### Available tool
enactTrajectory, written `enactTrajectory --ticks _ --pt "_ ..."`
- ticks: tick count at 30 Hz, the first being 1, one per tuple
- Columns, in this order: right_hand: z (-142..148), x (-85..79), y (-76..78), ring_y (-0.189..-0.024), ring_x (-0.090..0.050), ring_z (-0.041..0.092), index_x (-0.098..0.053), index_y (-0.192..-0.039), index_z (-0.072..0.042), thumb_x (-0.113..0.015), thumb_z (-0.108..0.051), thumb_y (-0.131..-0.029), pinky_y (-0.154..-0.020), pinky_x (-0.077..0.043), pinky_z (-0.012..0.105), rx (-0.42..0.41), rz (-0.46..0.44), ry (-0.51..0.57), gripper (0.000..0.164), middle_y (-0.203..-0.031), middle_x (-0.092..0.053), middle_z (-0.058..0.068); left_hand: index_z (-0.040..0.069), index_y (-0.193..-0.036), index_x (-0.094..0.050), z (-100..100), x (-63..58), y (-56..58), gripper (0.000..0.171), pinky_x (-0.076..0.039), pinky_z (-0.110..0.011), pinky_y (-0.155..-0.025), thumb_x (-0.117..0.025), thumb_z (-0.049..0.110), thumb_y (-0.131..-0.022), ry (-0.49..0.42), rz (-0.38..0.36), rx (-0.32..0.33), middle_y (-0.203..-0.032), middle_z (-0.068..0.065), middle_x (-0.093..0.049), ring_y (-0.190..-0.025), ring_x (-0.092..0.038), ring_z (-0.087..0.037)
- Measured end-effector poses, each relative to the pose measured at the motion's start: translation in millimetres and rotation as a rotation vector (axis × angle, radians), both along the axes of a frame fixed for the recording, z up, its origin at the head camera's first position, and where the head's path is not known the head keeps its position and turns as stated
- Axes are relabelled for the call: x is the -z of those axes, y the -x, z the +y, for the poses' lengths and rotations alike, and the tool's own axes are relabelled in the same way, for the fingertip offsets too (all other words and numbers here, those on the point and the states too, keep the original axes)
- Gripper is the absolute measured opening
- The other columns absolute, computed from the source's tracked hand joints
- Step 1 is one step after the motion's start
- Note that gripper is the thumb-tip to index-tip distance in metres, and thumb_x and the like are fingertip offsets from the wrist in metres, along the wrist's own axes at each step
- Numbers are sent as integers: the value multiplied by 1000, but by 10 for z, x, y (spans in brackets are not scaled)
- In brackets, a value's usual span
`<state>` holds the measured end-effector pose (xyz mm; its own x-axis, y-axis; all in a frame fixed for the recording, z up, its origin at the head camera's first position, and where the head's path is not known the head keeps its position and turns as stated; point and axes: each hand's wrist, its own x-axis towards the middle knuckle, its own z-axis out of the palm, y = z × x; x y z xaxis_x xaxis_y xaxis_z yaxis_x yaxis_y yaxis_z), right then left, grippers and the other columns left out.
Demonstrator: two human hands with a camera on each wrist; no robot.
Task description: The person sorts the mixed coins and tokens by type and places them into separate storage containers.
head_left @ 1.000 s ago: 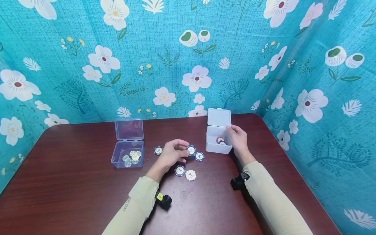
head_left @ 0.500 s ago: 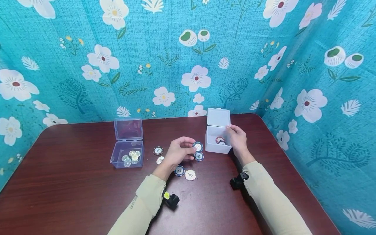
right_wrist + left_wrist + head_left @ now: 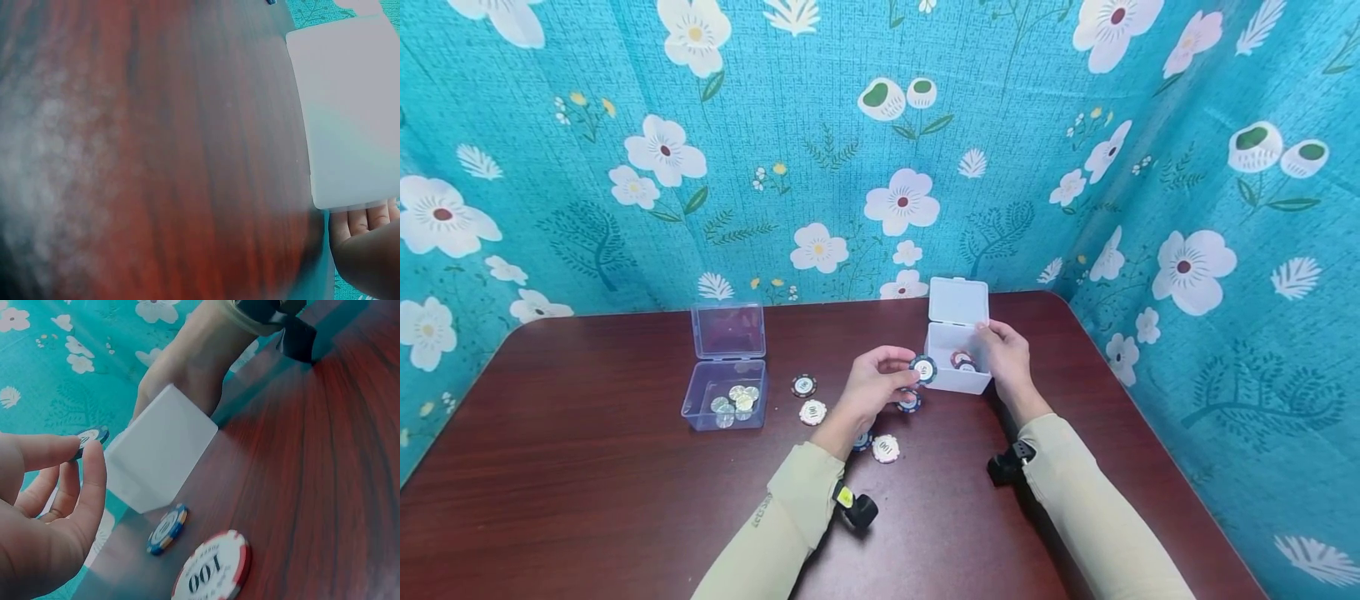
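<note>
My left hand point(image 3: 874, 390) pinches a dark poker chip point(image 3: 922, 368), marked 50, between thumb and fingers. The chip is held up just in front of the white plastic box point(image 3: 957, 382), whose lid stands open. My right hand point(image 3: 1009, 358) grips that box by its right wall. Inside lie a red chip point(image 3: 960, 358) and a dark chip point(image 3: 967, 366). Under the left hand, a blue chip point(image 3: 911, 403) is partly covered; another blue chip point(image 3: 861, 442) shows beside the wrist. A white chip point(image 3: 211, 569) marked 100 lies nearer me.
Left on the table point(image 3: 587, 483), a clear purplish box point(image 3: 697, 423) with its lid up holds several silvery and gold coins point(image 3: 743, 402). Between it and the left hand lie a black chip point(image 3: 803, 385) and a white chip point(image 3: 812, 412). A floral curtain point(image 3: 820, 167) hangs behind.
My left hand has carried the dark chip to the right, up to the white box, uncovering a white chip on its left. The right hand keeps its place on the box.
</note>
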<state>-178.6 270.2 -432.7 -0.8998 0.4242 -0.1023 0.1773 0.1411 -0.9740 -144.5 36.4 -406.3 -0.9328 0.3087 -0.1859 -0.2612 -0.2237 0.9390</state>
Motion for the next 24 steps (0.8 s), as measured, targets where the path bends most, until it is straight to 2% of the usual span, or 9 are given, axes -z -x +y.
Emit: enactTrajectory --ticks 11,18,24 --pt "-8 -24 -14 -123 -50 32 -59 -134 1 -58 -29 -103 -111 -36 48 -10 -14 19 43 -134 -57 20 -9 -115 -65 140 -62 6 28 -61 -35 -69 -68 -13 -88 -110 -15 -34 -90 -11 -61 -73 -69 -20" --pt "-14 -3 -8 -118 -52 30 -60 -133 3 -58 -28 -103 -107 -39 45 -6 10 24 43 -130 -59 22 -9 -116 -65 243 -115 -8 29 -61 -39 -74 -68 -13 -88 -131 -15 -33 -91 -12 -62 -74 -70 -20" --pt "-14 -2 -22 -118 -52 30 -60 -132 2 -58 -29 -103 -106 -39 46 -10 16 12 42 -130 -59 21 -8 -115 -67 324 -146 -19 28 -61 -39 -74 -69 -13 -87 -138 -35 -40 -90 -13 -63 -73 -71 -21"
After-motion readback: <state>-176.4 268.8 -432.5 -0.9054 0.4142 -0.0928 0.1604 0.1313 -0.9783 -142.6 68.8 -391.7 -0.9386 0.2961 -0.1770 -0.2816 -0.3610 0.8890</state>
